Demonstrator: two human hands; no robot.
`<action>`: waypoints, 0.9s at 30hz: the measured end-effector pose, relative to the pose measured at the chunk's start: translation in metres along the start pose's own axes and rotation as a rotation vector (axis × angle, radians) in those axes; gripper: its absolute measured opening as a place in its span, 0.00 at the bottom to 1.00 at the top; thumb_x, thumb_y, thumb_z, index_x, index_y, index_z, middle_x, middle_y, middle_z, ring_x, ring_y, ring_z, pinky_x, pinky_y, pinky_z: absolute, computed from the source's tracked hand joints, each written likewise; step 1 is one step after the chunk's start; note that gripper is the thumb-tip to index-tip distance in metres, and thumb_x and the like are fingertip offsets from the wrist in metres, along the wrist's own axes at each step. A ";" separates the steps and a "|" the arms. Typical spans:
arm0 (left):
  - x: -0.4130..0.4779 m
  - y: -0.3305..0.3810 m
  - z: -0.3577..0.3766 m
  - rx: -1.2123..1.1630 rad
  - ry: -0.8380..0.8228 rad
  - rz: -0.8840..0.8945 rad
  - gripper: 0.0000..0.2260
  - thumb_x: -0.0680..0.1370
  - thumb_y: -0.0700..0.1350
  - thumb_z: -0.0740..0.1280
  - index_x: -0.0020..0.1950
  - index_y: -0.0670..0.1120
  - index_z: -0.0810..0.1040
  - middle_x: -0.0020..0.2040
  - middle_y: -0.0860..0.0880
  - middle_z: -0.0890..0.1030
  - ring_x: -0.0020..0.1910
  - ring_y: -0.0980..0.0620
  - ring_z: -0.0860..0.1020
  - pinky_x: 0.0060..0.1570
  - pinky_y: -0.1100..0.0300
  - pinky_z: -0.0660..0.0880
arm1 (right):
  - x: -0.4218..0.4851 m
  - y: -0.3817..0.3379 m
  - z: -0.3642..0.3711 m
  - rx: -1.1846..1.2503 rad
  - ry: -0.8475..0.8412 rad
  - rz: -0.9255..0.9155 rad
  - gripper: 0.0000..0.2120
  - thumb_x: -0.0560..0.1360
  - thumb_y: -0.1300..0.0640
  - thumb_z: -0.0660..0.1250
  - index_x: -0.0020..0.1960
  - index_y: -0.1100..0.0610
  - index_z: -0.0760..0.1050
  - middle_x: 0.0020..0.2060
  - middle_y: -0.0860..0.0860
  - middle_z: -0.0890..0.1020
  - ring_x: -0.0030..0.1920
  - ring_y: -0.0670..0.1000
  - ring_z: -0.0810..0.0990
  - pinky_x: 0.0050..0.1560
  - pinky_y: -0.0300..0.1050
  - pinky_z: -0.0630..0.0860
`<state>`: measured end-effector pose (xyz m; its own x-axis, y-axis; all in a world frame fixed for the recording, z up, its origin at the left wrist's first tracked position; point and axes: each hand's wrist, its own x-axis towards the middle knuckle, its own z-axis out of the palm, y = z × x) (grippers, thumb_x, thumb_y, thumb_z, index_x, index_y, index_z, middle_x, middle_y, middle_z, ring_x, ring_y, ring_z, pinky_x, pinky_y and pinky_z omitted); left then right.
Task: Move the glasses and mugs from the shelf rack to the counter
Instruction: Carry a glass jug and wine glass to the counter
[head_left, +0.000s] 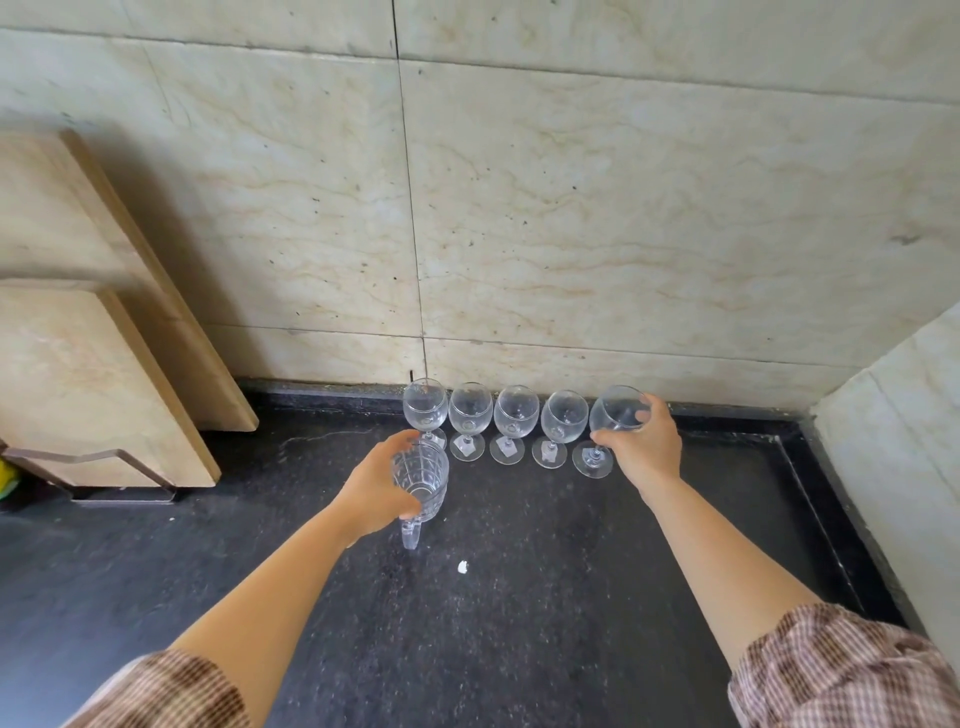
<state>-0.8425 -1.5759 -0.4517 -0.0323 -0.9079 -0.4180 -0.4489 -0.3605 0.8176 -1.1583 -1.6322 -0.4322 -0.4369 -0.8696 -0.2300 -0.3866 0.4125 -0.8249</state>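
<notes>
We look down on a dark speckled stone surface (519, 597) that meets a cream marble-tiled wall (571, 208) at twelve o'clock, with a second wall (904, 467) closing the corner at three o'clock. At nine o'clock two pale stone slabs (78, 364) lean against the wall, held by a metal rack (104, 467). A small white speck (462, 567) lies on the surface near the centre.

Four wine glasses (493, 421) stand upright in a row along the wall, stems vertical and bowls open upward. A fifth wine glass (613, 421) ends the row toward three o'clock, tilted slightly, its foot at or just above the surface. A patterned glass mug (423, 483) stands upright in front of the row's nine o'clock end, its handle pointing toward six o'clock.

Our left hand (374, 488) wraps the mug from its nine o'clock side, fingers (402, 441) curled around the rim and body. Our right hand (644, 447) grips the fifth glass's bowl, fingers (641, 415) closed around it. Both sleeves (841, 675) are checked.
</notes>
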 end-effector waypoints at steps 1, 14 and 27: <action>0.000 0.001 0.000 -0.004 -0.003 0.000 0.41 0.62 0.32 0.69 0.69 0.59 0.63 0.67 0.53 0.69 0.65 0.48 0.69 0.53 0.53 0.75 | 0.000 0.000 0.000 0.000 -0.004 -0.002 0.40 0.64 0.61 0.79 0.71 0.52 0.64 0.65 0.56 0.73 0.60 0.56 0.75 0.49 0.45 0.70; -0.015 0.011 0.002 0.066 0.022 -0.053 0.44 0.63 0.38 0.68 0.74 0.59 0.53 0.64 0.51 0.71 0.55 0.46 0.76 0.40 0.58 0.76 | -0.044 0.012 0.001 0.063 0.032 0.180 0.33 0.67 0.57 0.76 0.67 0.62 0.66 0.60 0.58 0.75 0.58 0.58 0.75 0.50 0.46 0.69; -0.146 -0.004 -0.016 0.211 0.462 -0.055 0.25 0.77 0.48 0.63 0.73 0.53 0.60 0.72 0.48 0.66 0.40 0.54 0.77 0.30 0.64 0.70 | -0.179 -0.056 0.076 -0.319 -0.589 -0.439 0.26 0.74 0.48 0.66 0.68 0.57 0.67 0.65 0.52 0.73 0.63 0.52 0.74 0.55 0.43 0.69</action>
<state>-0.8223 -1.4455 -0.3876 0.3733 -0.9058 -0.2004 -0.6113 -0.4027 0.6813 -0.9970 -1.5201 -0.3843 0.2755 -0.9342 -0.2268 -0.6761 -0.0206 -0.7365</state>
